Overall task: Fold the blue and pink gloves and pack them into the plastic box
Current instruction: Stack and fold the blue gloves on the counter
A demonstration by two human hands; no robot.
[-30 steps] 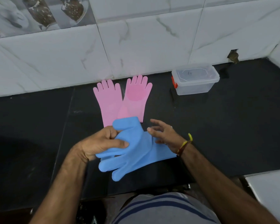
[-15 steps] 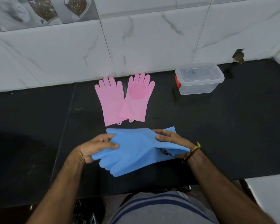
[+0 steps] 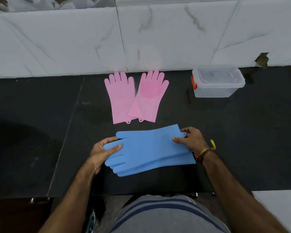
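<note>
Lying flatter than half a second ago, the stacked blue rubber gloves (image 3: 149, 150) stretch sideways across the black stone counter (image 3: 40, 132). The left hand (image 3: 102, 153) pinches their fingertips, the right hand (image 3: 191, 142) their cuffs. No writing is legible on the lidded clear plastic box (image 3: 217, 81) beyond.

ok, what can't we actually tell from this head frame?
- Blue gloves: how many lie stacked is unclear; the top glove covers whatever is under it.
- Plastic box: whether the lid is latched; only one red clip shows, too small to read.
- Left hand and right hand: fingers under the glove edges are hidden.
- Pink gloves: the right glove overlaps the left one's cuff.
</note>
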